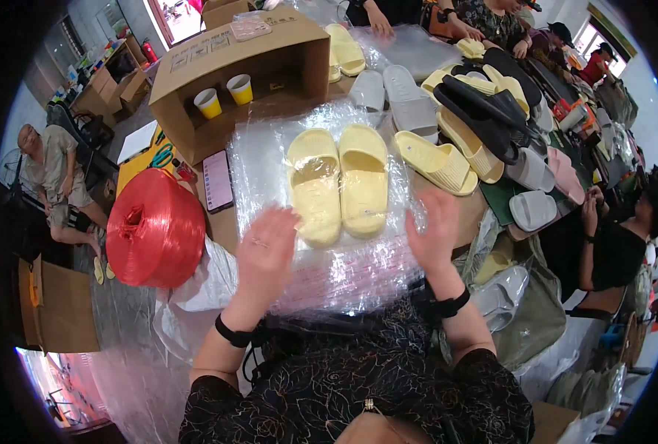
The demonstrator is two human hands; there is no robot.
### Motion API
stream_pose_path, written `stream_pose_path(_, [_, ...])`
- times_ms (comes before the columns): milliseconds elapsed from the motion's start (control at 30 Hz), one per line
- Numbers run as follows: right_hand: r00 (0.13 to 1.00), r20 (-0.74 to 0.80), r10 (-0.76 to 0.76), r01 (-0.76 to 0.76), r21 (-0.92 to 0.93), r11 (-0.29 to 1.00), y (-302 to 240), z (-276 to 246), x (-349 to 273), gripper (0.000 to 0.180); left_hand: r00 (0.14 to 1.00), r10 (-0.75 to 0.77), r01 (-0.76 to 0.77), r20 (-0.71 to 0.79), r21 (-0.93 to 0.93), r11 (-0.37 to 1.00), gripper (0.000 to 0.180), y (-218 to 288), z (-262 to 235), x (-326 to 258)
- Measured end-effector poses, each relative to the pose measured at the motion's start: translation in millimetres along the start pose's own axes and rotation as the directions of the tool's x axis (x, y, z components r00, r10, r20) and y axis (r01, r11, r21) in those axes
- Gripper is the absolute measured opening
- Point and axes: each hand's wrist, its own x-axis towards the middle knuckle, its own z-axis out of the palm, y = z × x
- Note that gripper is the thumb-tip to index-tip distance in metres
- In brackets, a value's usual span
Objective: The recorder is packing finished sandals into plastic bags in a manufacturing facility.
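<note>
A pair of pale yellow slide slippers (364, 181) lies side by side on a stack of clear plastic bags (258, 166) right in front of me. Whether a layer of film covers the slippers I cannot tell. Close to the near left slipper, my left hand (270, 248) is over the bags, fingers stretched and holding nothing. On the other side, my right hand (434, 233) has its fingers apart at the right edge of the bags, also holding nothing. Pink strips show along the near end of the stack.
Left of the bags are a red twine roll (156, 228), a phone (218, 181) and scissors (162, 156). An open carton (240, 52) with two yellow cups stands behind. Piled slippers (484, 111) cover the right side. Co-workers (617, 233) sit around the table.
</note>
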Motion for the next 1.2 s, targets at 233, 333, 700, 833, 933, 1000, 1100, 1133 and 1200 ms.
stream_pose_path(233, [0.892, 0.355, -0.280, 0.201, 0.243, 0.949, -20.6, 25.0, -13.3, 0.027, 0.908, 0.196, -0.167, 0.370, -0.108, 0.980, 0.051, -9.2, 45.4, -13.4])
stream_pose_path(333, [0.931, 0.339, -0.135, 0.081, 0.171, 0.982, -6.2, 31.3, -12.9, 0.025, 0.935, 0.082, -0.018, 0.345, -0.185, 0.983, 0.051, -19.3, 51.2, -19.6])
stream_pose_path(700, [0.955, 0.281, -0.096, 0.076, 0.079, 0.994, -38.1, 26.9, 6.3, 0.017, 0.895, 0.049, 0.037, 0.444, -0.183, 0.982, 0.048, -30.1, 54.6, -31.0])
stream_pose_path(833, [0.953, 0.297, -0.058, 0.046, 0.046, 0.998, -64.4, 60.0, 30.6, 0.031, 0.891, 0.050, 0.060, 0.452, -0.226, 0.972, 0.047, -27.7, 53.2, -27.6])
stream_pose_path(933, [0.879, 0.471, 0.070, 0.021, -0.186, 0.982, -69.7, 113.5, 34.0, 0.050, 0.893, 0.059, 0.049, 0.447, -0.226, 0.973, 0.044, -33.4, 55.4, -33.1])
stream_pose_path(1000, [0.867, 0.487, 0.107, -0.001, -0.214, 0.977, -59.9, 138.8, 33.5, 0.056, 0.893, 0.075, 0.028, 0.443, -0.220, 0.975, 0.043, -33.1, 59.9, -32.9])
stream_pose_path(1100, [0.829, 0.535, 0.165, -0.040, -0.238, 0.971, -52.6, 153.6, 36.8, 0.060, 0.903, 0.103, -0.042, 0.417, -0.155, 0.987, 0.042, -28.5, 60.4, -33.3])
stream_pose_path(1133, [0.808, 0.555, 0.195, -0.067, -0.243, 0.968, -50.3, 153.9, 37.5, 0.058, 0.903, 0.098, -0.036, 0.419, -0.153, 0.988, 0.042, -28.4, 60.5, -33.8])
stream_pose_path(1200, [0.801, 0.557, 0.219, -0.162, -0.151, 0.975, -45.4, 157.0, 41.2, 0.049, 0.860, -0.047, 0.211, 0.509, -0.270, 0.940, 0.044, -28.3, 60.9, -35.7])
